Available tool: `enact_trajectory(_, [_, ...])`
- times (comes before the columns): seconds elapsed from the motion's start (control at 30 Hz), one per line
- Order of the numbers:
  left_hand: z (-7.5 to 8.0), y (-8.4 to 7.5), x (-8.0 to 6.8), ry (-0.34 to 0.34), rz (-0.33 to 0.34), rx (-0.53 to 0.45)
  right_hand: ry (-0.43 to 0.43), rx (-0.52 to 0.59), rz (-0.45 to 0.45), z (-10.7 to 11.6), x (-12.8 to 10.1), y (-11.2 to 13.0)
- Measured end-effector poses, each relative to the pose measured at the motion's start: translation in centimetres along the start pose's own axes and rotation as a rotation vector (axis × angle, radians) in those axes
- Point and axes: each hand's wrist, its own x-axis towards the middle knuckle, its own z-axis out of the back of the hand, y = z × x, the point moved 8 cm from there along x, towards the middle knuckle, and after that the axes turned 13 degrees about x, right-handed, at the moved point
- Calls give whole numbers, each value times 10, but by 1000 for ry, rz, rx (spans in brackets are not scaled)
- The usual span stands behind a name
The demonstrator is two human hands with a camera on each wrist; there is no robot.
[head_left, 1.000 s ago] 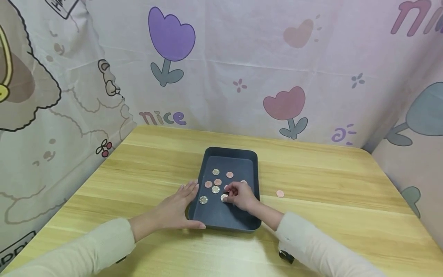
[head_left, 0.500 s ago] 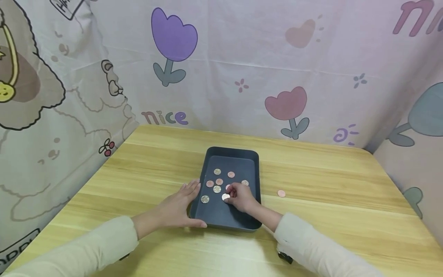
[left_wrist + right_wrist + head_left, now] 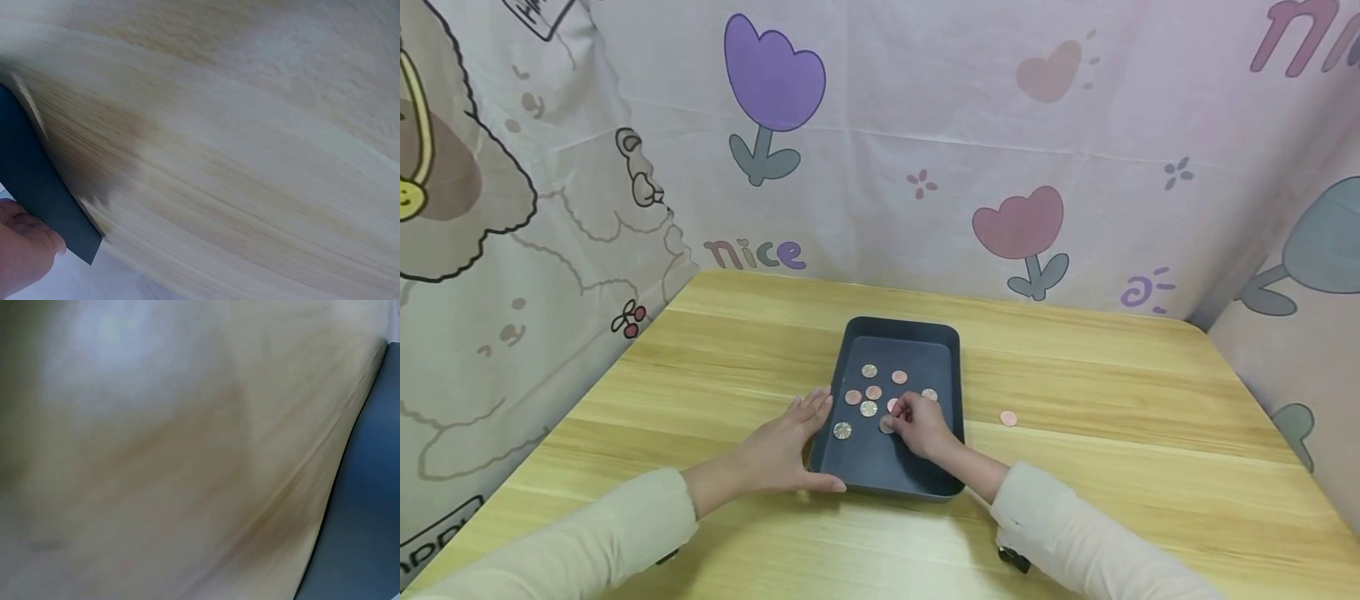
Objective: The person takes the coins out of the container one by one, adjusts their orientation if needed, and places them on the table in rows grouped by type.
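Silvery coin (image 3: 884,425) in narrow right grip (image 3: 922,427)

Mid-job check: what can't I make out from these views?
Head: one coin, partly covered by the right hand; pinched or merely touched, unclear.
Head: markings on other coins, too small to read.
Left wrist: the tray, cut off by the left edge.
Right wrist: tray cut off by the right edge; table blurred.

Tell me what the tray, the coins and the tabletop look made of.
Tray: coated metal or plastic, perhaps; dark, matte, smooth walls. Coins: probably metal, gold-toned and coppery, with slight glints. Tabletop: likely wood or wood-look laminate, smooth, showing yellowish streaked grain.
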Motion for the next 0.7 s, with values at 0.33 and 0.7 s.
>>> enact_trajectory(0.33, [-3, 2, 1, -3, -13, -5, -25, 63, -18, 5, 1, 2])
enact_trajectory(0.7, [-1, 1, 1, -12, -20, -7, 6, 286, -124, 28, 1, 8])
